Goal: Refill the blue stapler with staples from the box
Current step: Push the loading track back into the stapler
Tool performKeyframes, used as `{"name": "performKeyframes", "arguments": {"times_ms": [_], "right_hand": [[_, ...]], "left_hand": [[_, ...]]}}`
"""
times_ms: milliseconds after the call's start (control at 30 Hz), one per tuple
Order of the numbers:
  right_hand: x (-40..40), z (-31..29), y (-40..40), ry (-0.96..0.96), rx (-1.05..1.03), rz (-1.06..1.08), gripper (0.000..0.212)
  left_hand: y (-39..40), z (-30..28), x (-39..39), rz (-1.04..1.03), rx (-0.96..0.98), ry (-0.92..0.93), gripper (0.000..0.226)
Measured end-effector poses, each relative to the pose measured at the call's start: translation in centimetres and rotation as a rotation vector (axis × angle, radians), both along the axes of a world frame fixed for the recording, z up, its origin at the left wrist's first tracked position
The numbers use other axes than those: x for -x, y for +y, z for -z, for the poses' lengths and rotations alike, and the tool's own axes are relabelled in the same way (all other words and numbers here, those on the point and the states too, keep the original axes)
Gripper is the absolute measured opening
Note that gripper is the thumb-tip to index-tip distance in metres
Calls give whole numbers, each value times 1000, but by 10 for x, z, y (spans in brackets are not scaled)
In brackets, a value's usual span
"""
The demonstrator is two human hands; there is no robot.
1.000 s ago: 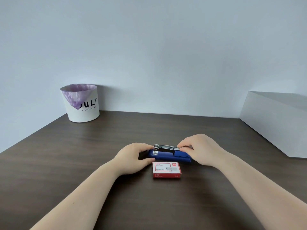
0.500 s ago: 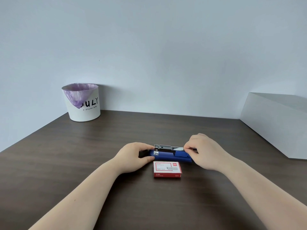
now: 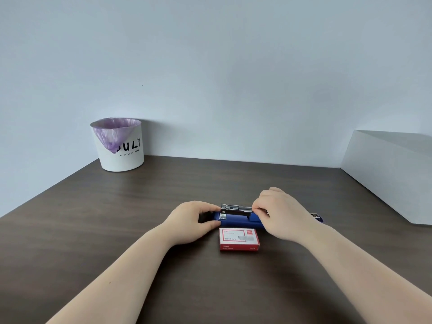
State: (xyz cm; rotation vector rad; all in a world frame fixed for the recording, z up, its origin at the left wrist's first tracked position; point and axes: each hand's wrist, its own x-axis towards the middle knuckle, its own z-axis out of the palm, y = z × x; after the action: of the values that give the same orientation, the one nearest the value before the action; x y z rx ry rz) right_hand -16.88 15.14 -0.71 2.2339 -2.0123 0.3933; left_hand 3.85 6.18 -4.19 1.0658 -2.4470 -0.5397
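The blue stapler [image 3: 236, 219] lies lengthwise across the middle of the dark wooden table, its metal staple channel [image 3: 236, 208] exposed on top. Its blue cover [image 3: 318, 217] is swung back flat and shows past my right wrist. My left hand [image 3: 191, 220] grips the stapler's left end between thumb and fingers. My right hand [image 3: 280, 213] pinches the right part of the metal channel. A closed red and white staple box [image 3: 239, 239] lies flat just in front of the stapler, touched by neither hand.
A white bin [image 3: 120, 146] with a purple liner stands at the table's far left corner against the wall. A large white box [image 3: 392, 176] sits along the right edge. The dark table [image 3: 163, 183] spreads behind and in front of my hands.
My right hand has slid a little to the right along the metal channel. The blue cover's end now shows beyond my right wrist. My left hand has stayed on the stapler's left end.
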Motion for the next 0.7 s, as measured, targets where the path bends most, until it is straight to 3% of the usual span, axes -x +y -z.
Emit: {"name": "performKeyframes", "arguments": {"times_ms": [533,700], "right_hand": [[-13,8,-10,-44,22,-105,23],[23,-1,7,-112,27,37,36]], "left_hand": [[2,-2,-1,4,-10,-6,37],[3,-4,-2,1,-11,8,35]]}}
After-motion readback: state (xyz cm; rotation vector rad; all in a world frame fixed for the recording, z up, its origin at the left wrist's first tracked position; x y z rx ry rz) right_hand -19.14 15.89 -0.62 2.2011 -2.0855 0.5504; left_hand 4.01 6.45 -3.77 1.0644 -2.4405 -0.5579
